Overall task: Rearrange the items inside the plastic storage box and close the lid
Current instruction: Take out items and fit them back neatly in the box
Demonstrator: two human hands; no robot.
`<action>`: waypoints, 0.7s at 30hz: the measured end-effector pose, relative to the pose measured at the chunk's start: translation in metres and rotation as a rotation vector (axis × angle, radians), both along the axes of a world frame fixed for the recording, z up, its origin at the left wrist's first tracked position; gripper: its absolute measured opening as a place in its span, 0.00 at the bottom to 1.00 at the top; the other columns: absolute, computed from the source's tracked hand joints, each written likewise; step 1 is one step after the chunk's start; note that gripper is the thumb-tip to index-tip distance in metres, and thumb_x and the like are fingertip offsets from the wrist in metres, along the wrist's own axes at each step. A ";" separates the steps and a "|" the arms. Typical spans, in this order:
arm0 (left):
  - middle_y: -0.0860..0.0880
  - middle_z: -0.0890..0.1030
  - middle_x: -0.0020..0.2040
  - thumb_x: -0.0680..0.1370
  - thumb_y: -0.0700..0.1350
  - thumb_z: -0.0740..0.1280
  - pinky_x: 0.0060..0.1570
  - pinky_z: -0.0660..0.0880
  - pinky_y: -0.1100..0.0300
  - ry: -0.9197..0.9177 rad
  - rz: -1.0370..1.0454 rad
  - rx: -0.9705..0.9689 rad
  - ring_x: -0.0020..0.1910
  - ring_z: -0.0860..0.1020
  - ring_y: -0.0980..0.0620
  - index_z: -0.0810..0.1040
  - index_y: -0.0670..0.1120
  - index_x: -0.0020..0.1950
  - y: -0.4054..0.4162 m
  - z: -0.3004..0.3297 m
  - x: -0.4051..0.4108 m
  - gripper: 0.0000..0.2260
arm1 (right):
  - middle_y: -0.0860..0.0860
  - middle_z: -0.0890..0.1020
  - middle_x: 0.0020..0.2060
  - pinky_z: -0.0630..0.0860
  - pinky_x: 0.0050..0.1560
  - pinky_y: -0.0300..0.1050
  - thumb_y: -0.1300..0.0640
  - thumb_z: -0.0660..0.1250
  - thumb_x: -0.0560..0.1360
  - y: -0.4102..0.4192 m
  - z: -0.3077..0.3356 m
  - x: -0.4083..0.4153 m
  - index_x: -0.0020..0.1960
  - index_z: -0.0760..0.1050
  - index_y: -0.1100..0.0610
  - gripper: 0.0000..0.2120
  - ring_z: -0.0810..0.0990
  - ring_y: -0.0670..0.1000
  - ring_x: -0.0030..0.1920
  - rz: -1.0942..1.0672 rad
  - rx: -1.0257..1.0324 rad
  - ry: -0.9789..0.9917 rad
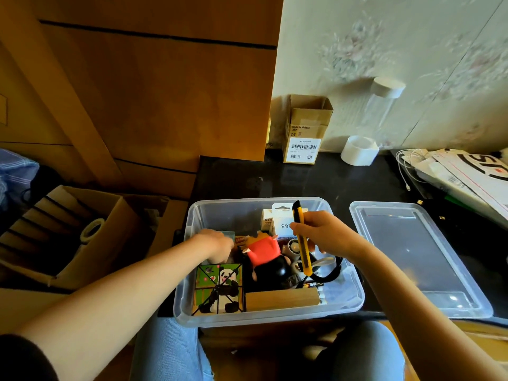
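Observation:
The clear plastic storage box (354,295) stands open in front of me on the dark counter. Its clear lid (412,259) lies flat to its right. My right hand (324,235) grips a yellow utility knife (303,243) above the box's right half. My left hand (217,244) reaches down into the box's left side, its fingers hidden among the items. Inside lie a panda cube (220,288), a red and black toy figure (268,257), a wooden block (281,299), a small white carton (280,220) and a black strap (334,270).
A small cardboard box (305,130) stands at the back by the wall, with a roll of white tape (358,149) and a clear tall jar (380,111) beside it. Papers and white cables (453,171) lie at the right. An open cardboard box (77,232) sits lower left.

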State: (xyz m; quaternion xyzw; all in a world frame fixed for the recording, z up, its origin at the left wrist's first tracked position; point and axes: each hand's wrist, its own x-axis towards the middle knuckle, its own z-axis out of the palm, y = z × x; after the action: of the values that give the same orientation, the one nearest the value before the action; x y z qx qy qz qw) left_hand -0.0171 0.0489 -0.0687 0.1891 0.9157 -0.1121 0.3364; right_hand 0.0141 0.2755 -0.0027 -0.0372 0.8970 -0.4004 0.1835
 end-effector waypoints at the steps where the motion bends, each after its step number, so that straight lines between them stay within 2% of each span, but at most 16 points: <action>1: 0.42 0.77 0.59 0.79 0.39 0.58 0.52 0.71 0.52 0.005 0.008 -0.009 0.57 0.76 0.42 0.73 0.44 0.62 0.001 0.001 0.000 0.13 | 0.51 0.76 0.30 0.68 0.27 0.29 0.53 0.61 0.79 0.001 0.000 0.000 0.47 0.75 0.64 0.14 0.74 0.44 0.27 0.000 0.006 0.003; 4: 0.43 0.78 0.57 0.78 0.39 0.57 0.46 0.70 0.54 0.010 0.073 0.032 0.52 0.76 0.44 0.74 0.43 0.61 0.000 0.003 0.001 0.13 | 0.49 0.76 0.28 0.70 0.29 0.32 0.52 0.61 0.79 0.008 -0.002 0.002 0.44 0.76 0.61 0.13 0.74 0.45 0.28 -0.012 -0.009 -0.007; 5: 0.43 0.78 0.58 0.78 0.38 0.57 0.44 0.70 0.55 0.011 0.128 0.097 0.52 0.76 0.45 0.74 0.43 0.63 -0.001 0.003 0.000 0.15 | 0.49 0.76 0.28 0.70 0.29 0.32 0.52 0.61 0.78 0.011 -0.002 0.002 0.44 0.76 0.61 0.13 0.74 0.46 0.28 -0.018 -0.020 -0.018; 7: 0.45 0.76 0.61 0.78 0.37 0.57 0.47 0.72 0.55 0.054 0.260 0.298 0.55 0.76 0.46 0.73 0.44 0.64 -0.001 0.008 -0.001 0.16 | 0.50 0.76 0.29 0.70 0.30 0.32 0.52 0.61 0.78 0.015 -0.005 0.003 0.47 0.76 0.63 0.14 0.74 0.45 0.28 -0.019 -0.018 -0.036; 9: 0.45 0.78 0.52 0.80 0.39 0.56 0.44 0.73 0.56 0.044 0.425 0.534 0.47 0.77 0.48 0.75 0.43 0.54 0.002 0.014 -0.003 0.09 | 0.52 0.78 0.32 0.70 0.30 0.31 0.52 0.62 0.78 0.014 -0.006 0.003 0.49 0.77 0.63 0.14 0.73 0.43 0.27 0.007 0.001 -0.047; 11: 0.46 0.80 0.40 0.82 0.43 0.56 0.33 0.72 0.62 -0.131 0.543 0.678 0.33 0.76 0.51 0.72 0.44 0.45 0.007 0.022 -0.001 0.08 | 0.53 0.80 0.35 0.70 0.31 0.31 0.53 0.62 0.78 0.008 -0.007 0.004 0.50 0.77 0.62 0.12 0.73 0.43 0.27 0.051 0.034 -0.058; 13: 0.50 0.81 0.35 0.81 0.49 0.61 0.27 0.70 0.68 -0.276 0.524 0.714 0.29 0.75 0.56 0.72 0.45 0.46 0.010 0.026 0.004 0.09 | 0.48 0.79 0.31 0.69 0.31 0.32 0.53 0.62 0.78 0.002 -0.010 0.006 0.51 0.77 0.60 0.11 0.72 0.42 0.26 0.084 0.050 -0.068; 15: 0.51 0.83 0.36 0.78 0.48 0.67 0.29 0.71 0.69 -0.276 0.494 0.771 0.29 0.75 0.59 0.74 0.45 0.46 0.010 0.023 0.008 0.07 | 0.45 0.77 0.30 0.68 0.31 0.33 0.53 0.61 0.79 -0.002 -0.012 0.009 0.51 0.76 0.60 0.11 0.71 0.42 0.26 0.104 0.040 -0.095; 18: 0.50 0.83 0.35 0.76 0.42 0.69 0.28 0.71 0.69 -0.212 0.551 0.908 0.27 0.77 0.58 0.76 0.45 0.43 0.007 0.018 0.011 0.04 | 0.51 0.77 0.33 0.67 0.33 0.35 0.52 0.59 0.80 -0.001 -0.013 0.012 0.52 0.76 0.63 0.15 0.68 0.45 0.29 0.127 0.033 -0.124; 21: 0.50 0.82 0.33 0.76 0.42 0.69 0.31 0.72 0.67 -0.117 0.559 0.999 0.26 0.77 0.58 0.77 0.44 0.42 0.006 0.016 0.012 0.04 | 0.56 0.75 0.35 0.69 0.37 0.41 0.49 0.59 0.79 0.003 -0.012 0.012 0.50 0.75 0.66 0.19 0.70 0.49 0.32 0.047 0.024 -0.019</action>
State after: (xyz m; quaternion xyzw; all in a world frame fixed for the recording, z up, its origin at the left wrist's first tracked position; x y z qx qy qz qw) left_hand -0.0048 0.0550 -0.0530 0.0815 0.8525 0.4379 0.2735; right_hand 0.0264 0.2789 -0.0151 -0.0523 0.8988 -0.3855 0.2019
